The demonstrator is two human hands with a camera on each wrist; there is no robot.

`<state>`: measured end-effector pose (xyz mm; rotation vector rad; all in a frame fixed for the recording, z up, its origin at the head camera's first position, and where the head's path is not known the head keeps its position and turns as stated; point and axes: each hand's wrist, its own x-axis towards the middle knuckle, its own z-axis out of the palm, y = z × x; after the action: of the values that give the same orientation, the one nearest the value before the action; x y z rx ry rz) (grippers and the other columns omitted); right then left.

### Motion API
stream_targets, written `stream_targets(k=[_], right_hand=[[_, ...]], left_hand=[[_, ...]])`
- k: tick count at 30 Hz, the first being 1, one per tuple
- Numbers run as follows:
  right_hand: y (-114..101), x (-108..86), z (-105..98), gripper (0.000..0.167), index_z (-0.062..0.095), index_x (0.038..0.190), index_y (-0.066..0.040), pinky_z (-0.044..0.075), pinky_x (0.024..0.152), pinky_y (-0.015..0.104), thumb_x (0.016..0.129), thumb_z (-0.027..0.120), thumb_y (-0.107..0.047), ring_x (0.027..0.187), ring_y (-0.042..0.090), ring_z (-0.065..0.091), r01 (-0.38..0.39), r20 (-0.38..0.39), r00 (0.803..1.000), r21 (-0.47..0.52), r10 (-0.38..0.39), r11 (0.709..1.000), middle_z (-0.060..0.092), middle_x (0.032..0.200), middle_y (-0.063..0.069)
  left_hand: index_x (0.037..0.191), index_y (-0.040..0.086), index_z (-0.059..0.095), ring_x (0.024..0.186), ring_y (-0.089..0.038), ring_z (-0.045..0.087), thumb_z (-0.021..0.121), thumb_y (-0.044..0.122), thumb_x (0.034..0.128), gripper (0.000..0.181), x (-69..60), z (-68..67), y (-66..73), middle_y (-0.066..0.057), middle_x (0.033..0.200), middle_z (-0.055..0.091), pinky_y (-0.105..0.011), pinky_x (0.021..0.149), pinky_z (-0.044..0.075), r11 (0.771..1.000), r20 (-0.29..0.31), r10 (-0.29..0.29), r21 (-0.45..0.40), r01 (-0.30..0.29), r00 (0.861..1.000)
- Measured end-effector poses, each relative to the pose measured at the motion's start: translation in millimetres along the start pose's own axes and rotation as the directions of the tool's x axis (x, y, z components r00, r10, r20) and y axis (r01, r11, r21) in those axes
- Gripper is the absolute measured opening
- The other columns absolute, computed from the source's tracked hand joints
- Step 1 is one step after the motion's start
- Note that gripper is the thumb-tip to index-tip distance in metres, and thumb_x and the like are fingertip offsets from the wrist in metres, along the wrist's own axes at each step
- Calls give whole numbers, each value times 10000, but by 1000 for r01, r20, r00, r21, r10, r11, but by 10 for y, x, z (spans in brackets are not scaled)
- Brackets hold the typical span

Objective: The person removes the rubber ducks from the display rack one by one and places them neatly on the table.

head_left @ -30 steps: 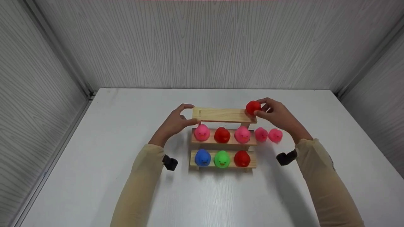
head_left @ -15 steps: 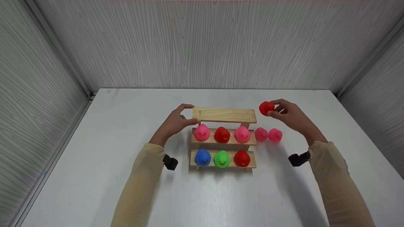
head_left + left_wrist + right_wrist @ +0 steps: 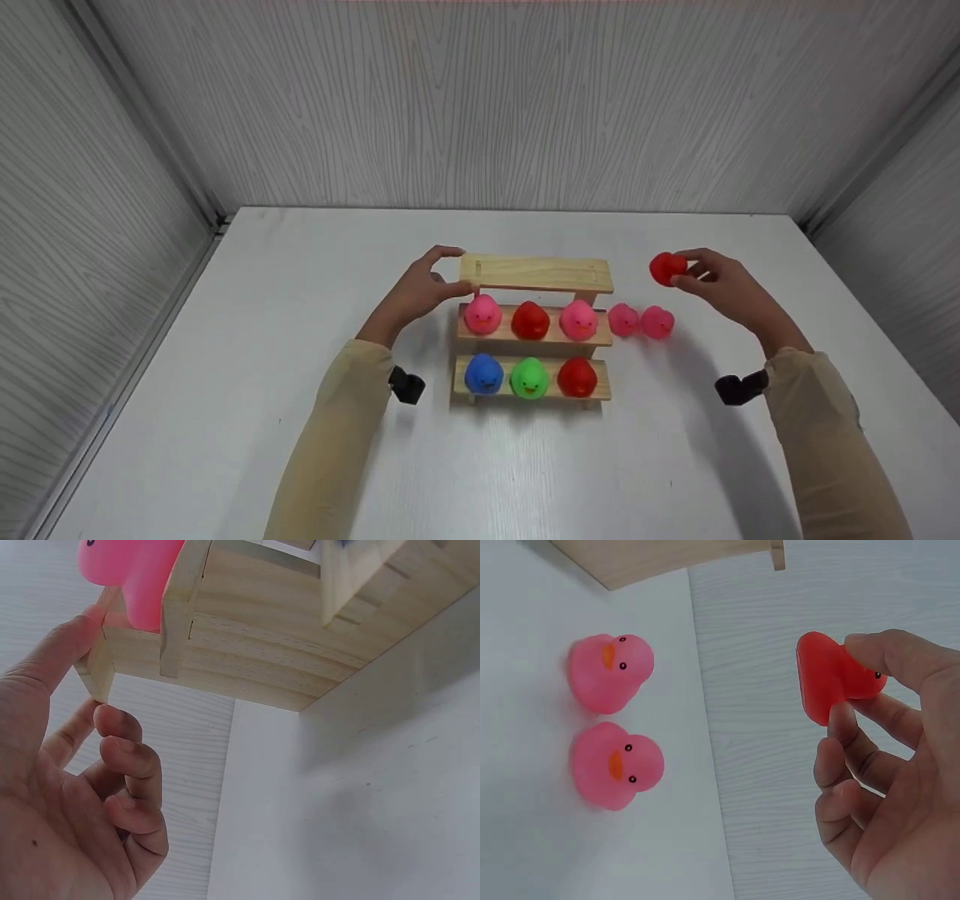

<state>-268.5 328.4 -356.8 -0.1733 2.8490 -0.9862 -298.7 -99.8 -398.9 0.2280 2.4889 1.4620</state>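
Note:
My left hand (image 3: 424, 289) pinches the left end of the top board of a three-tier wooden rack (image 3: 536, 273); in the left wrist view its thumb and forefinger grip the board's edge. A red rubber duck (image 3: 667, 268) is held between the thumb and fingers of my right hand (image 3: 724, 289), off to the right of the rack. The right wrist view shows the red duck (image 3: 823, 679) tipped sideways, apart from any surface. The middle shelf bears a pink duck (image 3: 482, 314), a red duck (image 3: 531, 321) and another pink duck (image 3: 579, 320). No duck stands on the top board.
On the lowest shelf sit a blue duck (image 3: 484, 374), a green duck (image 3: 530, 378) and a red duck (image 3: 577, 377). Two pink ducks (image 3: 611, 673) stand on the white table (image 3: 247, 360) just right of the rack. Grey wood-grain panels (image 3: 510, 105) enclose the table.
My right hand has lifted the red duck off the right end of the top board and carried it rightward. The left hand keeps its grip on the board.

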Motion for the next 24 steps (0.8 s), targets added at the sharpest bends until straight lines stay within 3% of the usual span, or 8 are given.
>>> stream_targets(k=[4, 13, 24], right_hand=[[134, -37, -22, 538, 440, 1398, -64, 425, 776, 325, 975, 533, -382, 1008, 287, 505, 12, -11, 1000, -2, -12, 1000, 525, 1175, 169], [357, -106, -33, 572, 404, 1413, -42, 424, 789, 320, 980, 519, -399, 1072, 331, 490, -33, 11, 999, -2, 33, 999, 504, 1216, 195], [561, -165, -6, 596, 396, 1421, -36, 437, 840, 418, 981, 509, -421, 1093, 348, 476, -53, 27, 998, 7, 52, 999, 491, 1253, 215]], left_hand=[[1402, 277, 427, 727, -157, 416, 722, 437, 821, 671, -20, 6, 12, -35, 743, 504, -307, 652, 346, 1000, 0, 6, 1, -6, 1000], [1403, 276, 430, 739, -164, 438, 719, 423, 831, 657, -26, -4, 13, -26, 768, 540, -311, 660, 362, 1000, -1, 4, -1, -4, 1000], [1411, 271, 422, 762, -169, 453, 714, 431, 833, 667, -8, -18, 27, -35, 801, 558, -309, 681, 372, 1000, 4, -9, 12, 9, 1000]])
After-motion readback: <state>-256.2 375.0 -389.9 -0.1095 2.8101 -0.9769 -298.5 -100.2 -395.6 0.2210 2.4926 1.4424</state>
